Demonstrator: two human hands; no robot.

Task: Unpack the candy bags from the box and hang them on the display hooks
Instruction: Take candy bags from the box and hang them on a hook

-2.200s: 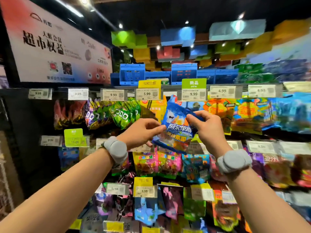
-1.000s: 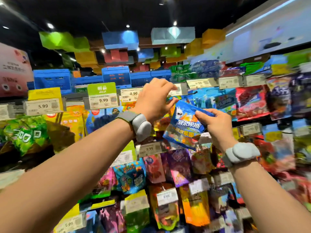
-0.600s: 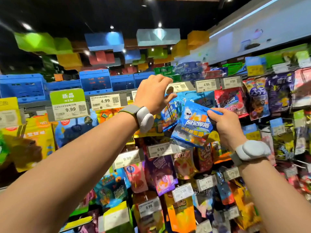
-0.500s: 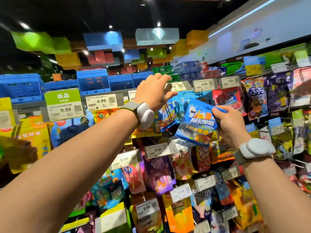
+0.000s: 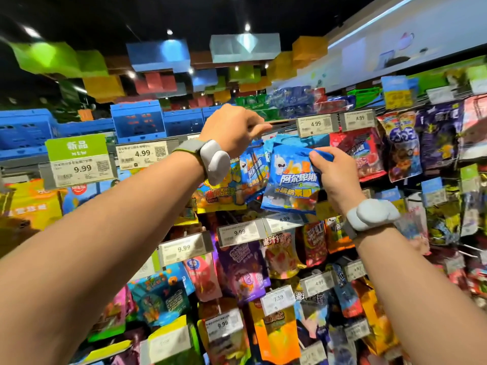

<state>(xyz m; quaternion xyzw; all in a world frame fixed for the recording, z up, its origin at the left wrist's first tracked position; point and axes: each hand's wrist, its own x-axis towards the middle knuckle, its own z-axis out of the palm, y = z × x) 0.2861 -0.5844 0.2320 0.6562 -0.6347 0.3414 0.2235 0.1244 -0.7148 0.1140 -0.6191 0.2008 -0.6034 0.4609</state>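
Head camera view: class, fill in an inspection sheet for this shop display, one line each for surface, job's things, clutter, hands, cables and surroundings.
Surface: hook wall of hanging snack bags with white price tags.
Job's things: blue candy bag with a white rabbit print, held tilted before matching blue bags on the hook; box not in view.
Clutter: nothing seen.
Hands: right hand grips the bag's top corner; left hand, fingers curled, pinches something at the top rail, which I cannot make out.
Cables: nothing seen.
Surroundings: blue plastic crates on top; coloured ceiling blocks.
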